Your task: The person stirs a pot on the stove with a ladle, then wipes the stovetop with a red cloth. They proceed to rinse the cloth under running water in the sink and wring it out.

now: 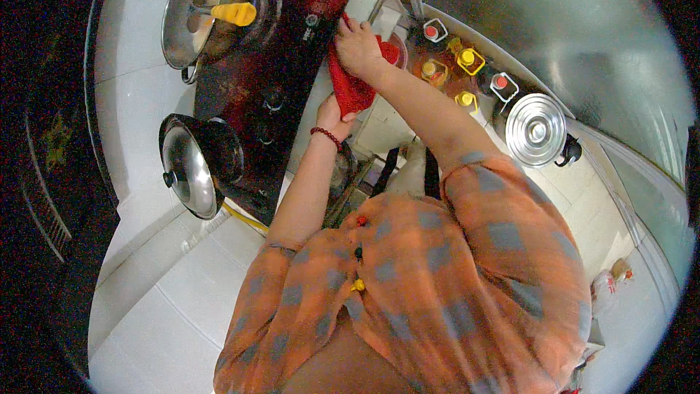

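A red cloth [355, 89] is stretched between my two hands at the right edge of the dark stove top [292, 76]. My right hand [358, 47] grips its upper part, fingers curled over it near the stove's corner. Lower down, my left hand [335, 117], with a dark red bead bracelet [326, 136] at the wrist, holds the cloth's bottom end. The left fingers are partly hidden by the cloth. Stove knobs [311, 20] lie just left of my right hand.
A wok [173, 29] with a yellow-handled utensil [233, 14] sits on the far burner. Nearer stands a black pot with a shiny lid [188, 169]. Several oil bottles [467, 58] and a pot with a ridged steel lid [536, 130] stand to the right, by a glossy panel [569, 36].
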Demonstrator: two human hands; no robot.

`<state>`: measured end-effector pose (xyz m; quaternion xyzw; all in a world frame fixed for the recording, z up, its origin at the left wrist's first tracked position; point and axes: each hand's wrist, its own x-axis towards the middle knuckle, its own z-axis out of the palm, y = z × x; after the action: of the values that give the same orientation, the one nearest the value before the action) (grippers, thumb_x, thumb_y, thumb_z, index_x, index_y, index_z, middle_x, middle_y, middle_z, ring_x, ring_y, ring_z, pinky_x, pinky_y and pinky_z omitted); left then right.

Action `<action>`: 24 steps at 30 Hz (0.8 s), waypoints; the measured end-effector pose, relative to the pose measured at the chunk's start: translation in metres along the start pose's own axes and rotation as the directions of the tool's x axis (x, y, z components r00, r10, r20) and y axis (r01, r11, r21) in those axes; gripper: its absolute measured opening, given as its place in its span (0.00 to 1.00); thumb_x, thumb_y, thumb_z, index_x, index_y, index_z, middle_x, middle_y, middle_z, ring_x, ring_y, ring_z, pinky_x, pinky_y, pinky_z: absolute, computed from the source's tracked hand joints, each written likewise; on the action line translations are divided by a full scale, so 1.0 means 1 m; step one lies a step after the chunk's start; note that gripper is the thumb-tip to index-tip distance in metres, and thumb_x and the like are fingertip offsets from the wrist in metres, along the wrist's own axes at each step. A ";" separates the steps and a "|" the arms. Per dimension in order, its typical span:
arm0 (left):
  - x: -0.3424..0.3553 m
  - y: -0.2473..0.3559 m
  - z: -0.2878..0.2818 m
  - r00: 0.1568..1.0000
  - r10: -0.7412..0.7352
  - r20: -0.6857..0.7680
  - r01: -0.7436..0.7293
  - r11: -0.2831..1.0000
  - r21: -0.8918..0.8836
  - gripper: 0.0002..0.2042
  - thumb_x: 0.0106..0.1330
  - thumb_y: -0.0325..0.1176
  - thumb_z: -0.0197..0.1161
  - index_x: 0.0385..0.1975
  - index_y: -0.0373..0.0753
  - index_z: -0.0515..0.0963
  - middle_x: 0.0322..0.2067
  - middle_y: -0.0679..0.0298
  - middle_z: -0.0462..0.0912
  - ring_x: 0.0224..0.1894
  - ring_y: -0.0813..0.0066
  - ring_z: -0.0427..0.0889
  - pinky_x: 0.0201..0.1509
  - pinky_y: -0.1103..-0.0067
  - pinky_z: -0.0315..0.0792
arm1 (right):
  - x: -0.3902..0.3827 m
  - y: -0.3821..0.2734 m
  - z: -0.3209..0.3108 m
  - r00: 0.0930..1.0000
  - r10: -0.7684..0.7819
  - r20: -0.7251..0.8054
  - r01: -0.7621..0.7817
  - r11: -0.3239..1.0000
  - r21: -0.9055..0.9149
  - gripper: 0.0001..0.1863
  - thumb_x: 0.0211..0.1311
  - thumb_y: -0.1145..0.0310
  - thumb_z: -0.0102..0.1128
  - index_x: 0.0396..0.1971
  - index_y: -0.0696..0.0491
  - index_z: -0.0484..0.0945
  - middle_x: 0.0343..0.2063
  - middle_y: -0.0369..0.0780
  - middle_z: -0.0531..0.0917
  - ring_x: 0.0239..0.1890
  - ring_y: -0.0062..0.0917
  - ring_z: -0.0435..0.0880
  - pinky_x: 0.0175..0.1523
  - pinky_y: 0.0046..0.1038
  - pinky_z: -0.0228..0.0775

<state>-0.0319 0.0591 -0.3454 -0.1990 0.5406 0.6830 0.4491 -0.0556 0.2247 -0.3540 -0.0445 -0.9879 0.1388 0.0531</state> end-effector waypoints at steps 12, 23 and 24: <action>0.012 -0.010 -0.042 0.987 0.121 0.103 -0.156 0.863 0.480 0.09 0.68 0.36 0.52 0.43 0.42 0.72 0.36 0.66 0.80 0.24 0.80 0.74 0.16 0.83 0.57 | -0.003 0.023 0.020 0.959 0.022 -0.282 -0.015 1.000 0.028 0.16 0.56 0.65 0.50 0.42 0.53 0.80 0.58 0.45 0.71 0.56 0.33 0.69 0.56 0.40 0.61; -0.011 -0.018 0.016 0.977 -0.085 -0.195 0.114 0.983 0.142 0.14 0.71 0.47 0.48 0.45 0.46 0.72 0.35 0.67 0.79 0.23 0.79 0.72 0.14 0.85 0.56 | -0.032 -0.018 0.020 0.980 -0.087 -0.179 0.093 0.995 0.027 0.17 0.58 0.66 0.48 0.43 0.56 0.80 0.58 0.45 0.71 0.59 0.34 0.68 0.56 0.39 0.60; -0.016 -0.029 0.003 0.959 -0.109 -0.261 0.147 0.980 0.130 0.13 0.71 0.46 0.49 0.44 0.46 0.72 0.35 0.68 0.79 0.23 0.80 0.71 0.15 0.85 0.55 | -0.042 -0.031 0.024 0.974 -0.093 -0.208 0.104 0.994 0.043 0.15 0.55 0.66 0.52 0.41 0.51 0.81 0.58 0.40 0.70 0.53 0.29 0.69 0.53 0.33 0.59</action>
<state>0.0013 0.0557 -0.3487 -0.2850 0.6286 0.5793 0.4337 -0.0188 0.1839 -0.3720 -0.0082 -0.9740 0.1570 0.1632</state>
